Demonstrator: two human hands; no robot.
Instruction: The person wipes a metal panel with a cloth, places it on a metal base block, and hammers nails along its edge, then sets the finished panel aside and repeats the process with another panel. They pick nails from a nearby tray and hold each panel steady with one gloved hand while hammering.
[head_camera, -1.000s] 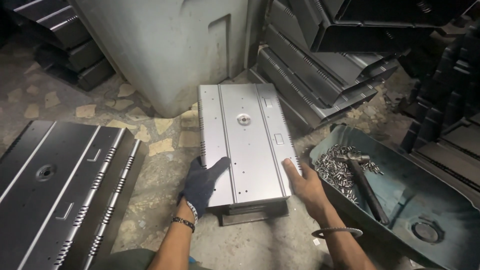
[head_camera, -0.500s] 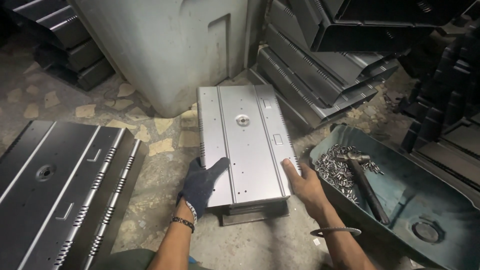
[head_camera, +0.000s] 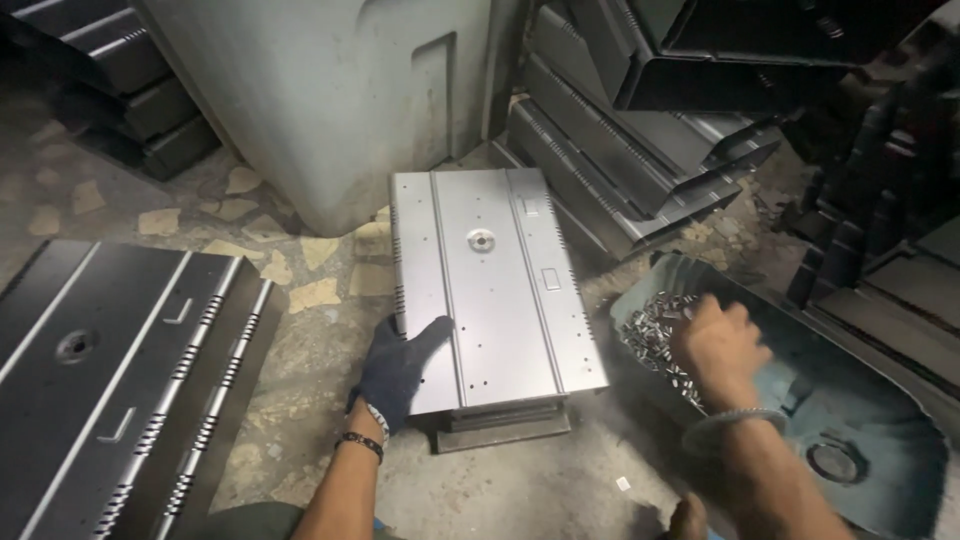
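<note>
My gloved left hand (head_camera: 398, 368) lies flat on the silver ribbed sheet-metal panel (head_camera: 490, 285); my bare right hand (head_camera: 718, 345), fingers curled, reaches into the small metal fasteners (head_camera: 652, 322) to the panel's right.

The metal panel (head_camera: 495, 290) was bare sheet steel with a pale, satin finish, smooth and punched with small holes. The left hand (head_camera: 400, 370) wore a dark knitted cloth glove; the right hand (head_camera: 715, 345) was bare. The fasteners (head_camera: 655, 325) were bright, shiny metal. The tub (head_camera: 880, 440) looked dull, scuffed teal. The floor (head_camera: 320, 290) was rough, patchy concrete.
</note>
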